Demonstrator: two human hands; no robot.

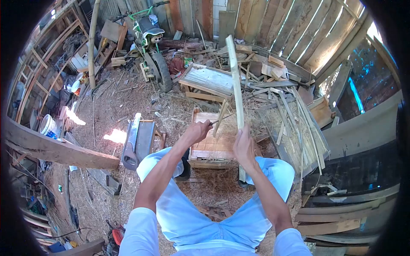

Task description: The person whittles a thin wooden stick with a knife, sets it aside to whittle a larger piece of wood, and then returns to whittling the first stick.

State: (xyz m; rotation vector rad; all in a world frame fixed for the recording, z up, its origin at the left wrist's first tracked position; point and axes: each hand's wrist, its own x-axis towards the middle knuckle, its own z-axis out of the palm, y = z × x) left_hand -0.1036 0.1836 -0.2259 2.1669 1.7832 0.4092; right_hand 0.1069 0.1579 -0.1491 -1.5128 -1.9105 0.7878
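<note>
My right hand (244, 147) is closed around the lower part of a long, pale wooden strip (235, 81), which stands nearly upright in front of me. In my closed left hand (197, 132) is a thin dark tool (221, 120), knife-like, its narrow end pointing right towards the strip. Its exact kind is too small to make out. Just beyond that hand, a short wooden piece (221, 116) leans up from a low wooden bench (209, 149) between my knees. Shavings lie around the bench and the strip's lower end.
A handsaw (131, 145) rests on a small dark-topped bench (147, 136) at left. Wood strips (294, 123) are piled at right. Further off stand a white-topped table (209, 80) and a small motorbike (153, 51). A thick beam (60, 147) juts in from the left.
</note>
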